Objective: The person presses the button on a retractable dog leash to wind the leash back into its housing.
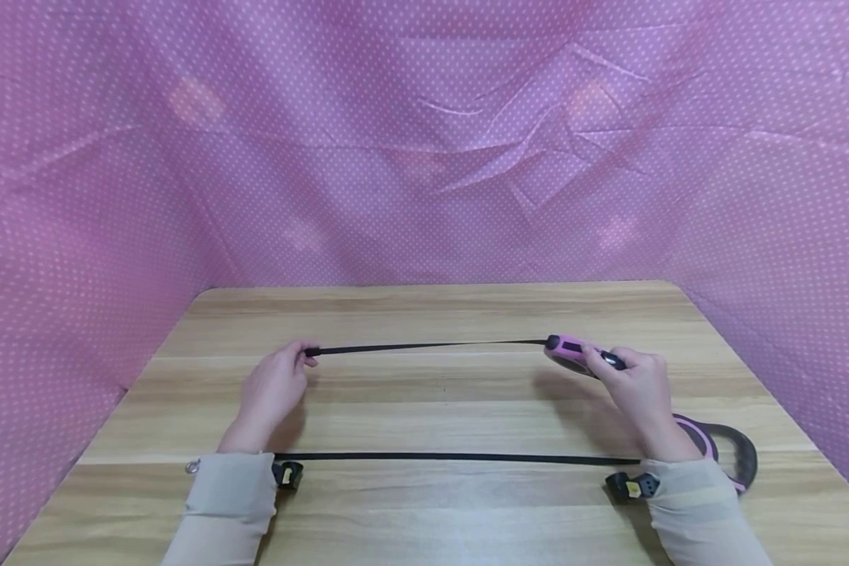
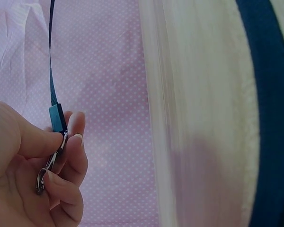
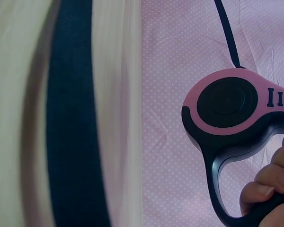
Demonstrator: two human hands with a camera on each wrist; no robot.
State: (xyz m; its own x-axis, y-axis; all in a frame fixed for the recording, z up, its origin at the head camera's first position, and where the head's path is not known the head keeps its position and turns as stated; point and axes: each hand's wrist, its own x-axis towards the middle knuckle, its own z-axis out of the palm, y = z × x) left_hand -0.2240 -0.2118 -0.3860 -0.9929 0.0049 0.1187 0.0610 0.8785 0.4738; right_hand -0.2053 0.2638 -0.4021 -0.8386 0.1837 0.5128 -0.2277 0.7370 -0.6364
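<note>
A pink and black retractable dog leash (image 3: 194,101) is held above the table, its handle gripped by my right hand (image 1: 637,389). From its casing a black strap (image 1: 424,346) runs out to the left, nearly level. My left hand (image 1: 274,389) pinches the far end of this strap. In the left wrist view the silver metal clip (image 2: 51,161) lies between thumb and fingers, below the dark end piece (image 2: 57,117). A second retractable leash (image 1: 746,456) lies on the table by my right forearm, partly hidden by it. Its black strap (image 1: 453,457) stretches leftward under both wrists.
The wooden table (image 1: 424,507) has polka-dot pink cloth (image 1: 410,196) behind it and along both sides. A small metal clip (image 1: 192,466) shows just left of my left sleeve. Black wrist cameras (image 1: 288,475) sit at the inner side of each cuff.
</note>
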